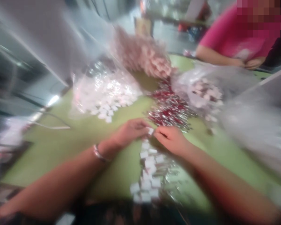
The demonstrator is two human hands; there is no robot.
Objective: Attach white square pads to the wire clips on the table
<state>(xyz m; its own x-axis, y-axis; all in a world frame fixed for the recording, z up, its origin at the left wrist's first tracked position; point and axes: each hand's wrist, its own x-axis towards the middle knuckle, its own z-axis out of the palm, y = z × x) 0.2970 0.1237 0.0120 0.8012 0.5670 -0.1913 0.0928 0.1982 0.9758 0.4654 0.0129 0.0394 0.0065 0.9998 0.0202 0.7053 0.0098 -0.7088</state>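
Observation:
Both my hands meet at the middle of a green table (pixel 61 143). My left hand (pixel 131 131), with a bracelet on the wrist, pinches a small white piece (pixel 150 130) at its fingertips. My right hand (pixel 170 139) is closed in a pinch against the same piece from the other side. Below my hands lies a loose pile of small white pieces (pixel 148 175). Just beyond my fingers is a heap of red and silver bits (pixel 170 109). The picture is blurred by motion.
A clear bag of white pieces (pixel 103 93) lies at the left. A pink heap (pixel 145 53) sits at the back, and another clear bag (pixel 201 90) at the right. A person in a pink shirt (pixel 239 34) works across the table, hands together.

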